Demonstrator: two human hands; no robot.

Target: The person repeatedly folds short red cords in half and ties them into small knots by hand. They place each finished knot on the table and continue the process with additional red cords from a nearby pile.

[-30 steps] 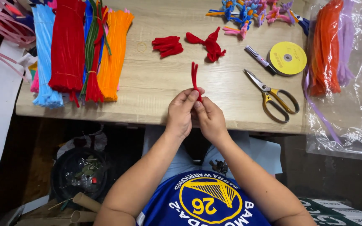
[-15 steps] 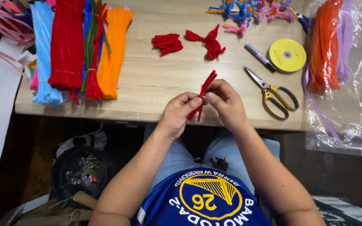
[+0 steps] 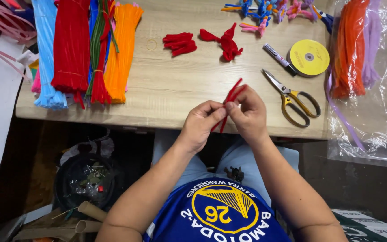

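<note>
Both hands pinch one folded red pipe cleaner [image 3: 232,95] above the front edge of the wooden table [image 3: 166,89]. My left hand [image 3: 201,123] grips it from the left and my right hand [image 3: 247,114] from the right, fingertips meeting at its middle. Its upper end slants up to the right; its lower end pokes down between the hands. Farther back lie a small pile of red bent pieces [image 3: 180,44] and a red twisted bow shape [image 3: 225,42].
Bundles of blue, red, green and orange pipe cleaners [image 3: 86,49] lie at the left. Yellow-handled scissors [image 3: 292,98], a yellow ribbon spool [image 3: 309,57] and a marker [image 3: 279,55] sit to the right. A clear bag of orange and purple stems [image 3: 359,49] lies far right. Colourful finished shapes [image 3: 265,11] are at the back.
The hands moved slightly right and the red pipe cleaner tilted from upright to slanting up-right, with its lower end now showing below the fingers.
</note>
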